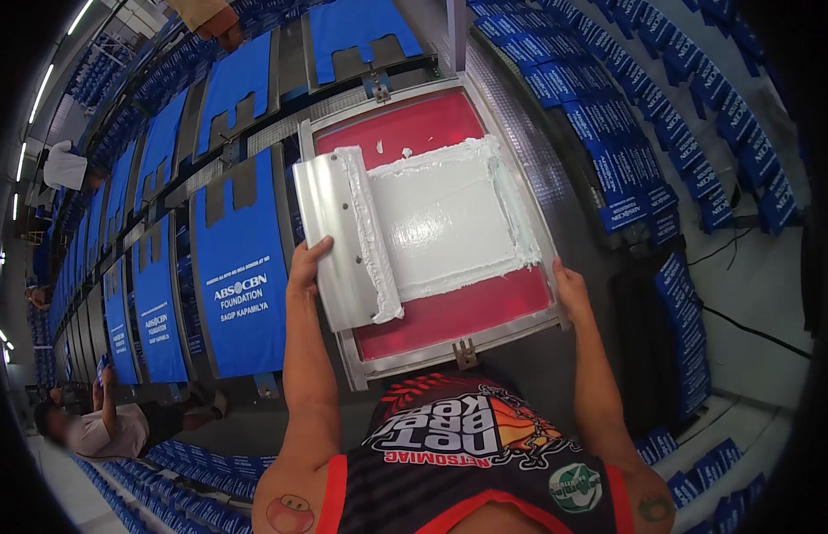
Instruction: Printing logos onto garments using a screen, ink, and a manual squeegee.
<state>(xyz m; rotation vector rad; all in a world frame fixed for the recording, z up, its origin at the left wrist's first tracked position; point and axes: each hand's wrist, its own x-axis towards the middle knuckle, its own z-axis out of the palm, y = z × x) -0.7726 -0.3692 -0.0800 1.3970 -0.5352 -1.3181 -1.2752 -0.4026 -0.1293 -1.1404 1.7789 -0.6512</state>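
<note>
A silver-edged printing screen [347,354] with red mesh [458,316] lies in front of me. Thick white ink [440,218] covers its middle, with ridges heaped along the borders. At the screen's left side is a wide metal squeegee [329,227], its inner edge caked with white ink. My left hand [309,265] is closed on the squeegee's outer edge, the thumb on top of the plate. Gripping the right rim of the screen frame is my right hand [569,289], its fingers partly hidden beneath. What lies under the screen is hidden.
Blue printed bag pieces [240,276] lie on dark boards in rows to the left. Racks of blue pieces [601,133] stand at right. A metal clamp [465,354] sits at the near screen edge. One person [120,418] is at lower left, another [67,166] farther off.
</note>
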